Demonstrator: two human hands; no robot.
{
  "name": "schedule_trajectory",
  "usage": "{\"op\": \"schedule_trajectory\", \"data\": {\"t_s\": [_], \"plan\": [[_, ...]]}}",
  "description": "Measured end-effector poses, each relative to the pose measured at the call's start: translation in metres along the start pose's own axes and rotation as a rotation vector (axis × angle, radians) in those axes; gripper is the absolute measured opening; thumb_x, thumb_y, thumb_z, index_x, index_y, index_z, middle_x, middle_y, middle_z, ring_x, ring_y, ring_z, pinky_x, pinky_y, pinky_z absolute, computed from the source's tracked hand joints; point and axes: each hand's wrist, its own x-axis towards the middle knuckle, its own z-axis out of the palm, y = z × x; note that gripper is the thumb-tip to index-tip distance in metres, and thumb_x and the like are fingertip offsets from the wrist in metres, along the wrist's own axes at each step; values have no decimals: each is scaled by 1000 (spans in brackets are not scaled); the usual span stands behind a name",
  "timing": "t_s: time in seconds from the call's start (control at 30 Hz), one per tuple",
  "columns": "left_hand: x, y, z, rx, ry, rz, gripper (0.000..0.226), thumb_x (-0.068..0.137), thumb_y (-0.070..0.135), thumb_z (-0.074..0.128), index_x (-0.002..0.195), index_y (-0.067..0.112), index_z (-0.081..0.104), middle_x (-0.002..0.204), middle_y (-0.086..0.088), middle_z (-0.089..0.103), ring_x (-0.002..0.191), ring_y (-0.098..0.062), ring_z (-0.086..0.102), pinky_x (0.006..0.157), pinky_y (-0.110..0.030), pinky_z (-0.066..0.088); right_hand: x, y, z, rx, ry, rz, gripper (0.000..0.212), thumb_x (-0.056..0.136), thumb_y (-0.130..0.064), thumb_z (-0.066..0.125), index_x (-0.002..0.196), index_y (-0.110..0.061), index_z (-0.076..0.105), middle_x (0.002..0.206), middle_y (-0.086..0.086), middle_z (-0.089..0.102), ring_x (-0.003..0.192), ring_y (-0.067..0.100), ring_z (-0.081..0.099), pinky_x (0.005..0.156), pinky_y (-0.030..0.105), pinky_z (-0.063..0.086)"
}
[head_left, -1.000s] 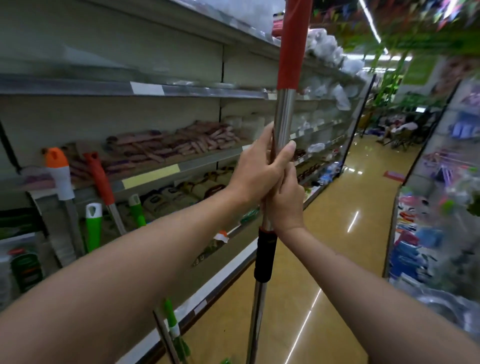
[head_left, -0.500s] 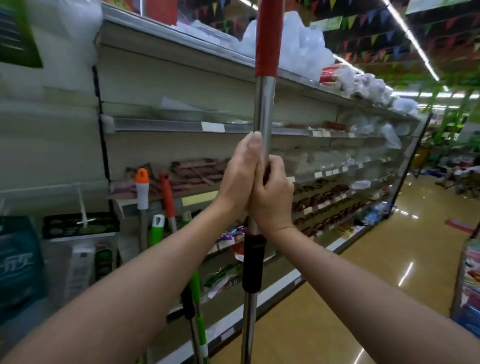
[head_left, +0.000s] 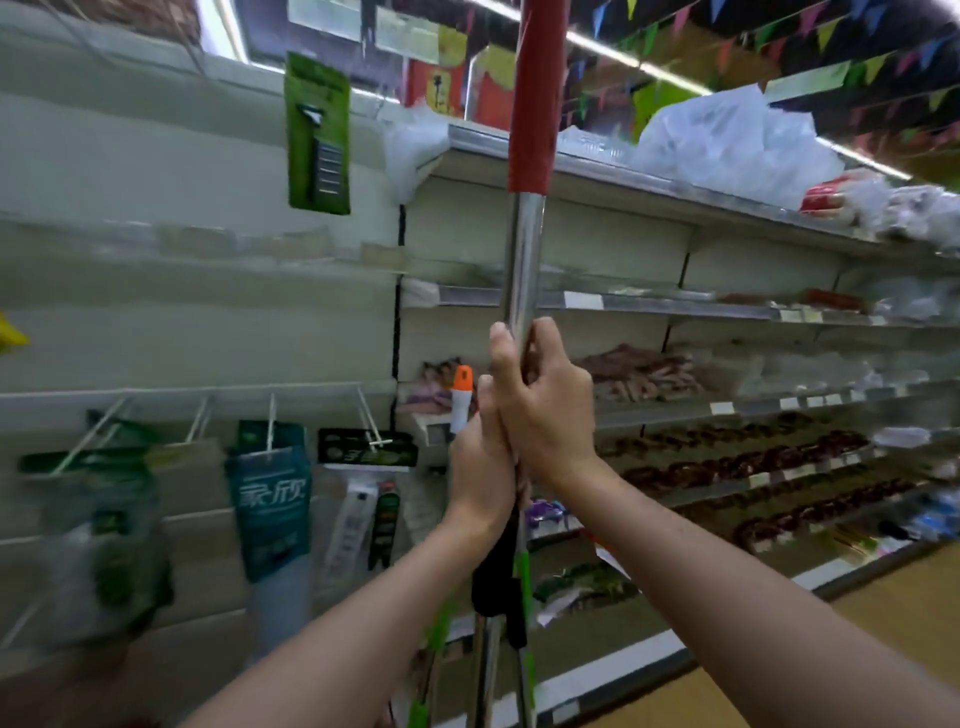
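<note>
Centrally in the head view, near the person and before the shop shelves (head_left: 675, 307), a steel pole (head_left: 522, 260) with a red sleeve (head_left: 535, 104) stands upright, the right hand (head_left: 545, 413) clasping it with curled fingers and the left hand (head_left: 479, 467) gripping it just below, the two touching.

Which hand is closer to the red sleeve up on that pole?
Right. The right hand grips the pole higher, below the red sleeve; the left hand grips lower down.
</note>
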Motion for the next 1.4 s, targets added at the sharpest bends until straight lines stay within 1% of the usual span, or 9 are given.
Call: {"op": "schedule_trajectory", "data": {"t_s": [0.13,0.23,0.3,0.4,0.47,0.67,0.77,1.07,1.4], "plan": [[-10,4,-56,58,107,-67,78,68,85,20,40,17,49,33,0,39,30,-19,37,43,-28,31,12,-42,19,-55,-69,-117,54,92,-53,36,51,-23,53,58,-7,51,66,15,52,64,31,35],[-26,7,-94,55,133,-71,75,69,83,25,45,14,43,35,-3,35,29,-18,33,41,-27,30,11,-84,42,417,-224,97,24,97,-43,43,89,-28,59,75,-6,63,69,8,60,67,31,48],[-38,11,-117,83,154,-72,74,70,82,25,47,14,43,35,-3,34,29,-18,32,39,-26,29,11,-116,56,776,-310,203,27,98,-41,40,112,-20,50,87,6,66,69,18,64,66,36,54],[-54,25,-155,80,201,-69,70,76,79,25,42,20,43,33,-1,33,27,-17,30,36,-22,28,7,-163,74,1040,-406,193,33,100,-40,33,113,-13,45,69,8,61,46,17,55,44,26,45],[-65,37,-180,56,240,-74,73,83,77,23,40,21,41,33,-1,31,26,-16,28,35,-20,27,1,-189,87,1088,-438,176,37,100,-42,32,105,-9,48,58,5,55,39,15,48,39,23,40],[-92,63,-239,47,390,-67,67,77,76,26,42,22,44,34,-2,33,28,-17,31,37,-22,29,-8,-268,122,1137,-482,172,42,96,-53,34,86,-14,45,53,-1,45,37,15,39,37,23,35],[-98,82,-261,97,458,12,67,87,68,26,52,17,51,36,-4,41,31,-19,39,37,-24,33,-15,-297,136,1168,-471,166,42,95,-54,34,81,-16,45,52,-3,41,35,10,36,35,20,32],[-98,135,-321,200,631,60,60,98,44,25,53,19,55,38,-4,48,37,-23,51,40,-24,41,-38,-350,172,1235,-474,196,43,93,-57,36,80,-17,46,47,-7,43,34,10,37,34,19,33],[-110,186,-390,295,716,114,48,92,24,28,56,10,56,38,-6,52,35,-22,52,38,-25,43,-60,-413,203,1293,-524,180,43,97,-52,30,83,-15,45,54,-2,41,39,12,39,39,24,35]]}}
